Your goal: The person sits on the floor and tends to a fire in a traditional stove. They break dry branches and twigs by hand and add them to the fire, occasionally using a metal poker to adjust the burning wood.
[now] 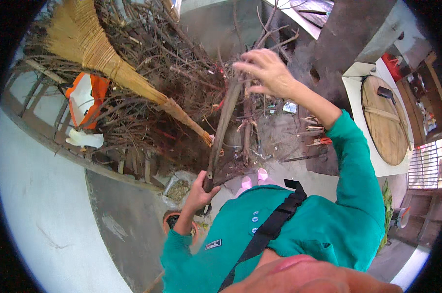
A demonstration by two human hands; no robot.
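My left hand [200, 194] grips the near end of a thick wooden branch [224, 126]. The branch slants up and away in front of my body. By its far end is my right hand [270, 73], slightly blurred, fingers spread and holding nothing that I can see. A second, rougher stick [247, 135] stands just right of the branch. Beyond and to the left lies a large heap of dry twigs [162, 55]. A straw broom [133, 82] rests across this heap, its handle end pointing toward the branch.
An orange-and-white container [85, 99] and a pale glove [84, 139] sit at the heap's left. A bag [177, 188] and a plant pot [171, 219] stand near my left arm. To the right, a round wooden lid [384, 121] lies on a white-tiled ledge [356, 146].
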